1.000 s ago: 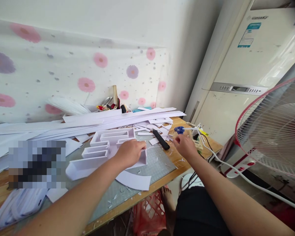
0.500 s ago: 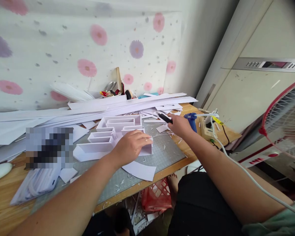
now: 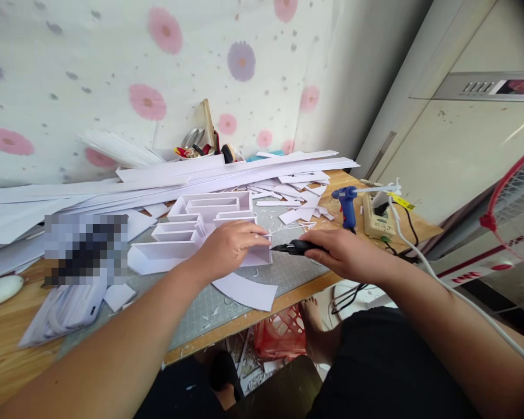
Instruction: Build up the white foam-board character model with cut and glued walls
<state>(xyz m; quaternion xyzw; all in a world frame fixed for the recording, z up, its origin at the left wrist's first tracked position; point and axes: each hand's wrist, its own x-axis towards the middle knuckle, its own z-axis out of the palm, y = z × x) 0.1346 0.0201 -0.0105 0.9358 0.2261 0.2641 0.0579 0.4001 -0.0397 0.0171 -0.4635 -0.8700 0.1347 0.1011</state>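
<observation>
A white foam-board model (image 3: pixel 161 256) with several walled compartments lies on the grey cutting mat (image 3: pixel 192 326). My left hand (image 3: pixel 231 244) is over its right part, holding it, with the fingertips at the right end wall; the thumb is hidden. In my right hand (image 3: pixel 336 250) is a black utility knife (image 3: pixel 294 248), fingers wrapped round the handle. Its tip points left, at the model's right end, close to my left fingertips; whether it touches cannot be made out. A curved white foam-board piece (image 3: pixel 248 292) lies on the mat just in front of the model.
Long white strips (image 3: pixel 227 174) and scraps (image 3: pixel 303 203) cover the back of the table. At right are a blue glue gun (image 3: pixel 346 206), a power strip (image 3: pixel 375 218) and a cable (image 3: pixel 423 262). A fan (image 3: pixel 517 203) stands beyond. Below the edge sits a red basket (image 3: pixel 279 334).
My right hand has brought the knife from the scraps at the back toward me, to the model's right end. My left hand stays on the model. The view has shifted slightly.
</observation>
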